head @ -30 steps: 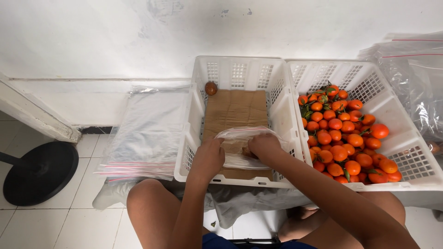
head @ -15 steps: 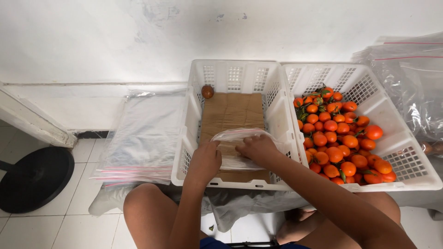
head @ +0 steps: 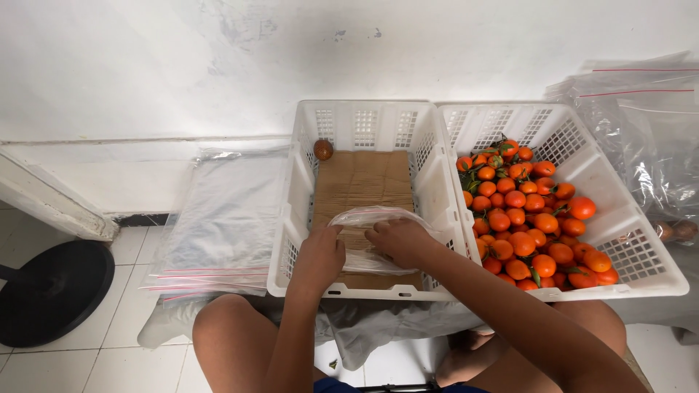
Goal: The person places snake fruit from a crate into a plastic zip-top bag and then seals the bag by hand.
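From the head camera we see both hands low inside the near end of a white plastic crate (head: pixel 295 211) lined with brown cardboard (head: pixel 360 182). The left hand (head: pixel 320 256) and the right hand (head: pixel 399 240) each pinch an edge of a clear plastic bag (head: pixel 364 218), fingers curled closed on it, so its mouth arches up between them above the cardboard. One small reddish-brown fruit (head: pixel 323 150) sits alone in the crate's far left corner. Touching on the right stands a second white crate (head: pixel 641 247) heaped with oranges (head: pixel 528 218). Left of the first crate lies a flat stack of clear bags (head: pixel 226 218), near a black round base (head: pixel 51 291) on the tiled floor.
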